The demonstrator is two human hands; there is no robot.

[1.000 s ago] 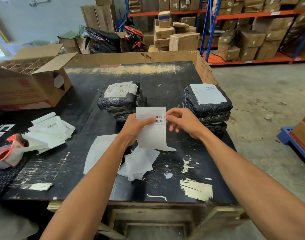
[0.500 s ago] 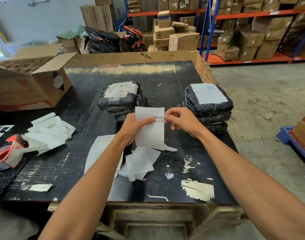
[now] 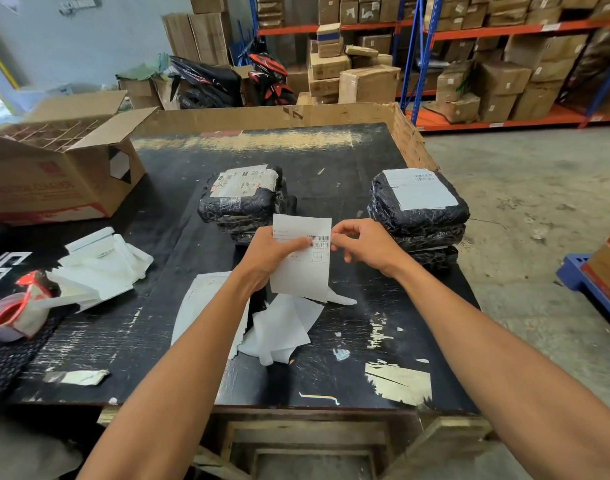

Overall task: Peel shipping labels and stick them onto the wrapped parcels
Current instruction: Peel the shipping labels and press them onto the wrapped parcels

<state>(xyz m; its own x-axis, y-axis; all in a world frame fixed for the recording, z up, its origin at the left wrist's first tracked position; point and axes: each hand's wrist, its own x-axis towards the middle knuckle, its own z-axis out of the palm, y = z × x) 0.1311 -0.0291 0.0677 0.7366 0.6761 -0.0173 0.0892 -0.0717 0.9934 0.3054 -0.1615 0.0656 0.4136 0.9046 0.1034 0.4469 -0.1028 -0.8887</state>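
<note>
The shipping label (image 3: 301, 258) was held upright above the black desk (image 3: 348, 368), in front of the two stacks of wrapped parcels. The left hand (image 3: 274, 256) gripped its left side, thumb pressed across the printed face near the barcode; the right hand (image 3: 367, 249) pinched the right edge between thumb and fingertips, apparently working at the edge to start the peel. The sheet looked thin, light and limp, likely to curl or fold on itself once freed, and its adhesive would probably cling to skin or to itself, so it seemed best held by the edges, kept taut between both hands.

The left parcel stack (image 3: 244, 202) carried a printed, taped-over label on top, and the right parcel stack (image 3: 417, 209) a plain white one. Their black wrap looked glossy and crinkled, soft enough that a label would need smoothing down. Discarded backing sheets (image 3: 282, 327) lay on the desk below the hands.
</note>
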